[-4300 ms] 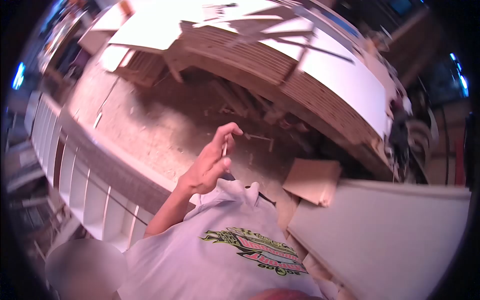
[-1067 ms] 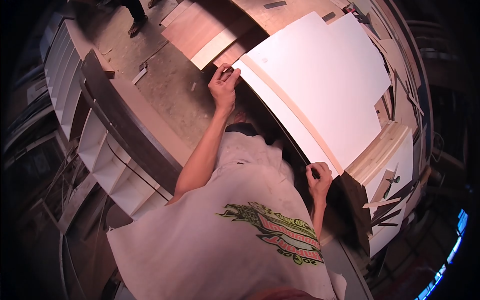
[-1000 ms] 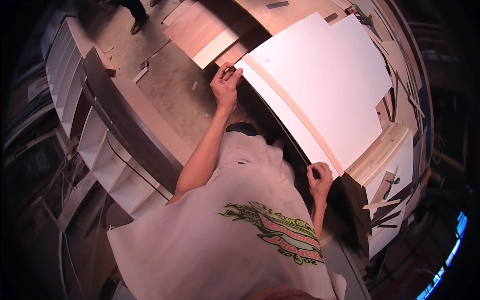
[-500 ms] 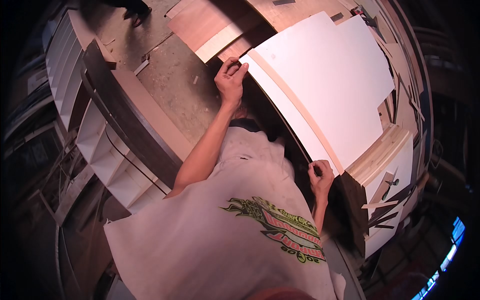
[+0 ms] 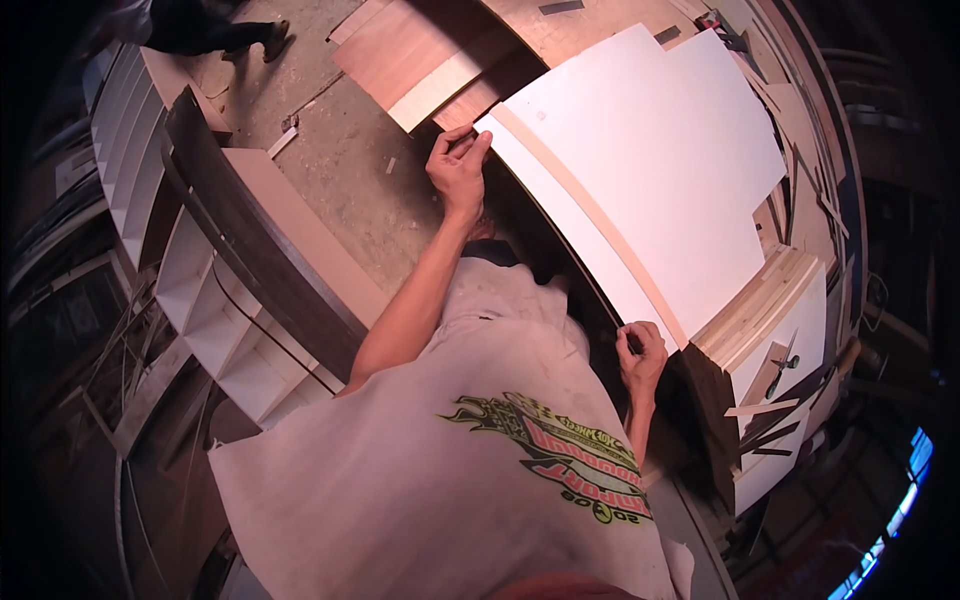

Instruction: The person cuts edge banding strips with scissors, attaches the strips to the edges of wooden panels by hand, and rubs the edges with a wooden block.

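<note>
A white board (image 5: 660, 160) lies on the workbench, with a narrow tan strip (image 5: 590, 215) running along it near the edge closest to me. At that edge's far corner my left hand (image 5: 459, 170) is closed, thumb and curled fingers together. My right hand (image 5: 642, 355) is pinched at the near end of the same edge, beside the end of the tan strip. A thin dark line runs along the board's edge between the two hands. Whatever is between the fingers of either hand is too small to make out.
Stacked wood panels (image 5: 430, 60) lie beyond the board. Layered wood (image 5: 750, 305) and a tool (image 5: 785, 365) are at the right, among offcuts. A dark curved piece (image 5: 250, 235) and white shelving (image 5: 205, 300) stand at the left. Another person's legs (image 5: 225, 35) show at the upper left.
From an earlier view of one raised hand, both hands have come to the white board's edge. Over the last second they stay nearly still, while the other person's legs have moved further into view.
</note>
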Action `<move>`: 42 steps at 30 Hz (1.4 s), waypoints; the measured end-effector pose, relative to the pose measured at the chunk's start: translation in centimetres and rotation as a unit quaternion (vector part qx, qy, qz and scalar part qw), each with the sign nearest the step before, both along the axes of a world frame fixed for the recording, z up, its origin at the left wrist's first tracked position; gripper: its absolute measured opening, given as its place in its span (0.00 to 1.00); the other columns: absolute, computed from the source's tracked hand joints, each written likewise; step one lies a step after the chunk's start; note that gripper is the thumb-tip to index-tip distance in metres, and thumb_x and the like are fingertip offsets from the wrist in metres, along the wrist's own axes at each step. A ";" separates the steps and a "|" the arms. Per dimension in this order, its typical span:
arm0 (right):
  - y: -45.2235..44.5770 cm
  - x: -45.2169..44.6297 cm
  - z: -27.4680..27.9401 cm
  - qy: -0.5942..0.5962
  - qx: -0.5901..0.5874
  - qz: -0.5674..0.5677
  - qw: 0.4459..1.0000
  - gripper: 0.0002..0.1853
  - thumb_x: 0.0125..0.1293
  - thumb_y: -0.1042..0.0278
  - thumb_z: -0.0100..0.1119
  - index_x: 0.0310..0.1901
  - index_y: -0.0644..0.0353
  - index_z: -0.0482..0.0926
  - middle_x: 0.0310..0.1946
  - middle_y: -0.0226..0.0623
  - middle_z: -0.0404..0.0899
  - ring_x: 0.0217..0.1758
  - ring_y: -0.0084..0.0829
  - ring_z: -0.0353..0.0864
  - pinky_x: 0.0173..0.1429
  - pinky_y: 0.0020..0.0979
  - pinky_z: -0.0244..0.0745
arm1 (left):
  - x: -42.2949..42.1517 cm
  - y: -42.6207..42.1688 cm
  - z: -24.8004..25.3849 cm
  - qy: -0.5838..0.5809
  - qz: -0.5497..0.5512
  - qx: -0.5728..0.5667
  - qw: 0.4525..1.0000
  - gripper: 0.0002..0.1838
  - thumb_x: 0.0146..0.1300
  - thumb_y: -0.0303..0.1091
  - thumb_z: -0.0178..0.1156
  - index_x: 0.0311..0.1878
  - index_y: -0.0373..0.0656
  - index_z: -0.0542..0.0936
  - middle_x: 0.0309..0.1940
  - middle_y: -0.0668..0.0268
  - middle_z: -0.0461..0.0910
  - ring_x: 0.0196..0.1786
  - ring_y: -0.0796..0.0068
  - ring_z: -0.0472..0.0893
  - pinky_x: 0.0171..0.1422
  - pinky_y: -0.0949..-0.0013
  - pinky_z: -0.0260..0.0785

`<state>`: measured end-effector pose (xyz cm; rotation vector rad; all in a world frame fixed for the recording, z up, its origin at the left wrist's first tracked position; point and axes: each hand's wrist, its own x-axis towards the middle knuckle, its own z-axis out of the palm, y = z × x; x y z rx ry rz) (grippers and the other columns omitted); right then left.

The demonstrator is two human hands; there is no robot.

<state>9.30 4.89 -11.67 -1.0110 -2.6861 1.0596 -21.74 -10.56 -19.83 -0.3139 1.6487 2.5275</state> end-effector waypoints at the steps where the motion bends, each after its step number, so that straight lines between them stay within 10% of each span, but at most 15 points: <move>1: 0.0 -0.1 0.1 -0.002 0.004 0.003 1.000 0.05 0.49 0.74 0.64 0.29 0.61 0.79 0.30 0.36 0.78 0.33 0.34 0.77 0.42 0.31 0.67 | -0.1 0.0 0.0 0.001 -0.004 0.010 1.000 0.15 0.55 0.26 0.65 0.44 0.37 0.73 0.35 0.60 0.80 0.38 0.77 0.79 0.45 0.74 0.74; 16: 0.0 -0.3 0.2 0.016 -0.011 -0.009 1.000 0.05 0.50 0.74 0.64 0.29 0.62 0.79 0.29 0.37 0.78 0.31 0.34 0.76 0.39 0.31 0.69 | 0.4 0.3 1.1 -0.086 -0.003 0.078 0.993 0.12 0.58 0.27 0.62 0.42 0.41 0.71 0.36 0.67 0.78 0.38 0.82 0.75 0.38 0.76 0.66; 19: 0.0 -0.3 0.2 0.010 -0.035 -0.019 0.999 0.05 0.50 0.76 0.63 0.30 0.62 0.79 0.29 0.37 0.78 0.29 0.32 0.76 0.35 0.29 0.70 | 3.3 0.1 2.3 -0.177 -0.103 0.055 0.977 0.09 0.59 0.27 0.61 0.41 0.42 0.72 0.26 0.76 0.72 0.26 0.90 0.66 0.29 0.81 0.57; 22: 0.1 -0.5 0.6 0.021 -0.021 -0.001 1.000 0.05 0.50 0.76 0.63 0.30 0.63 0.79 0.29 0.36 0.78 0.29 0.31 0.77 0.34 0.28 0.72 | 7.1 -0.7 1.3 -0.100 -0.309 0.006 0.946 0.08 0.58 0.28 0.63 0.38 0.38 0.75 0.33 0.68 0.80 0.36 0.85 0.77 0.39 0.80 0.68; 29: 0.2 -0.4 0.7 0.028 -0.026 -0.007 0.999 0.03 0.50 0.77 0.63 0.28 0.61 0.79 0.27 0.36 0.78 0.28 0.31 0.77 0.35 0.28 0.70 | 9.7 1.6 1.5 -0.144 -0.226 0.031 0.963 0.08 0.59 0.29 0.62 0.27 0.42 0.74 0.26 0.70 0.79 0.28 0.85 0.76 0.35 0.81 0.69; 42: 2.8 6.9 0.6 0.156 0.002 -0.022 0.988 0.08 0.51 0.76 0.67 0.33 0.64 0.78 0.28 0.37 0.77 0.27 0.26 0.76 0.31 0.25 0.73 | 23.8 6.1 2.6 -0.218 -0.153 0.073 0.961 0.05 0.60 0.28 0.61 0.37 0.40 0.75 0.34 0.73 0.77 0.35 0.87 0.76 0.37 0.82 0.71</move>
